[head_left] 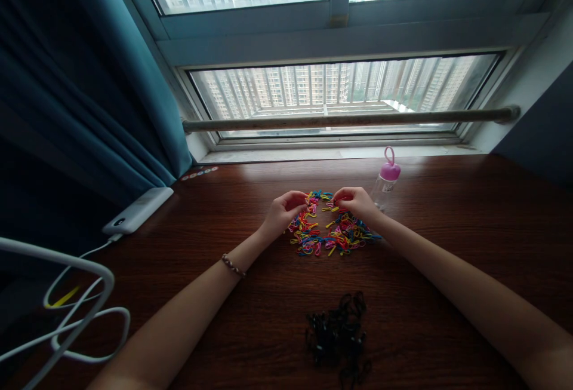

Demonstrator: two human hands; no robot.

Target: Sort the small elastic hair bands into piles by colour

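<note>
A loose ring of small colourful hair elastics (313, 240) in red, pink, yellow and blue lies on the brown wooden table. At its upper left is my left hand (285, 212), thumb and index finger curved together at the elastics; what sits between the tips is too small to make out. My right hand (357, 202) pinches at the upper right of the ring, with a small dark elastic (335, 202) seeming to show at its fingertips. Nearer to me, between my forearms, a pile of black elastics (336, 333) rests on the table.
A clear bottle with a pink lid (390, 170) stands just behind my right hand. To the left lie a white power strip or charger (138, 211) and looped white cables (92, 270). Beyond the table (242, 199) are a blue curtain (89, 79), a metal rail (349, 120) and the window.
</note>
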